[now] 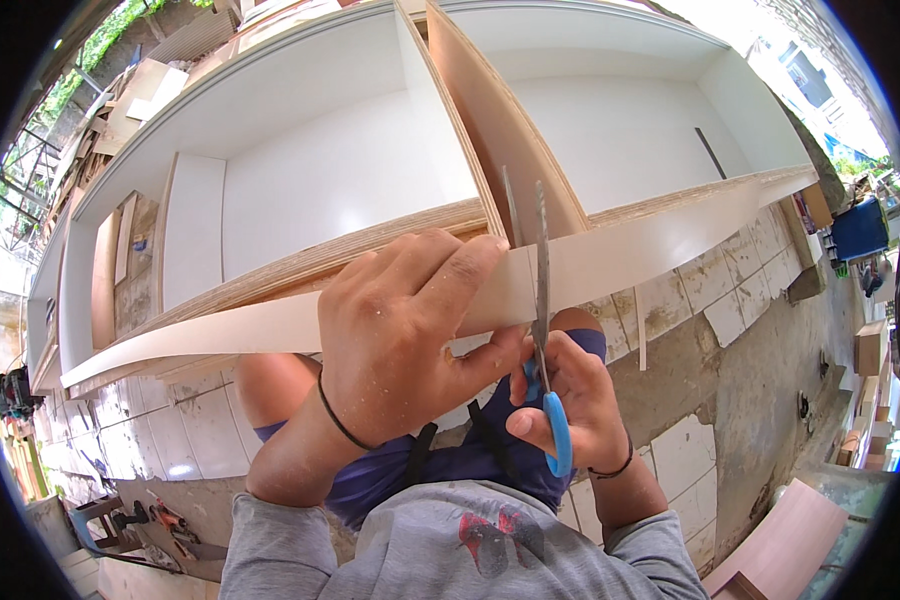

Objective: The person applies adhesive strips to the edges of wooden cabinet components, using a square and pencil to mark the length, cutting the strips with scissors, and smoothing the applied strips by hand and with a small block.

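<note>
A long pale strip of edge banding (660, 235) runs along the plywood edge of a white cabinet carcass (320, 150). My left hand (410, 305) pinches the strip near its middle, thumb below and fingers on top, close to a thin line across it. In my right hand (570, 395) are blue-handled scissors (542, 270), their blades pointing away from me and parted at the tips. One blade crosses in front of the strip, just right of my left fingertips. Part of the scissor handle is hidden behind my fingers.
Divider panels (500, 130) with raw plywood edges rise in the cabinet's middle. Broken white tiles (685, 455) and concrete lie under me. Wood offcuts (140, 90) are piled at the far left, tools (170, 520) lie at lower left, and a pale board (785, 540) leans at lower right.
</note>
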Action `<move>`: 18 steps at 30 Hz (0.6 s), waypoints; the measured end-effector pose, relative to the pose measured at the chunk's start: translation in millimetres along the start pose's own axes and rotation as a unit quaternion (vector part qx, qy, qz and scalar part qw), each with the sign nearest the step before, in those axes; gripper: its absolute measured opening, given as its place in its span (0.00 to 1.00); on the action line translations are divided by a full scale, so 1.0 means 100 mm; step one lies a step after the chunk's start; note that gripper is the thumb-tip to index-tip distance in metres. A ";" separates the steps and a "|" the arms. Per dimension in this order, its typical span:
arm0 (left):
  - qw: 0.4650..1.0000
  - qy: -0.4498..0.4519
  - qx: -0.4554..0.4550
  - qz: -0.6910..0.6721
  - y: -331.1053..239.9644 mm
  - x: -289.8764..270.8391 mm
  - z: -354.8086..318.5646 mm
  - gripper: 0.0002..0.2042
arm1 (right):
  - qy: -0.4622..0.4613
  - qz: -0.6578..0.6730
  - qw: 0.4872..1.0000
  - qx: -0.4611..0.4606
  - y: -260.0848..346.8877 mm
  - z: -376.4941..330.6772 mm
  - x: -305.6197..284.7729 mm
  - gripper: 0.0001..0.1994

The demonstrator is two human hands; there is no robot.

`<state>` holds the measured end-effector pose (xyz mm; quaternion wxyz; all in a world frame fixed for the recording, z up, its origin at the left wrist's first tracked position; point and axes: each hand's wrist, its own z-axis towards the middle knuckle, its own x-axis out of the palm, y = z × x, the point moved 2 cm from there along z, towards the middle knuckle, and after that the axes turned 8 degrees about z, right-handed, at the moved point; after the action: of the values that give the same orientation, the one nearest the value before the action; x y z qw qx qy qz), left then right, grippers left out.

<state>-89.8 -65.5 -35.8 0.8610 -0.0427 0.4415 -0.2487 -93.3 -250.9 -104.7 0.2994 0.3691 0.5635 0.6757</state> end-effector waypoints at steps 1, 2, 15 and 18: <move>1.000 -0.001 0.000 0.001 0.00 -0.01 0.00 0.25 | 0.001 0.000 1.000 -0.001 0.01 0.00 0.00 0.29; 1.000 0.000 0.000 0.001 0.00 -0.02 0.00 0.25 | 0.002 -0.019 1.000 -0.004 0.03 -0.01 0.00 0.28; 1.000 0.007 -0.005 -0.008 0.01 -0.03 0.01 0.24 | -0.007 -0.083 0.996 -0.030 0.04 -0.02 0.03 0.24; 1.000 0.007 -0.010 -0.013 0.01 -0.03 0.02 0.24 | -0.009 -0.080 0.996 -0.026 0.04 -0.03 0.03 0.23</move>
<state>-89.1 -63.9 -32.8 0.8540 -0.0554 0.4497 -0.2557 -97.5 -250.4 -100.3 0.3674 0.3211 0.5709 0.6603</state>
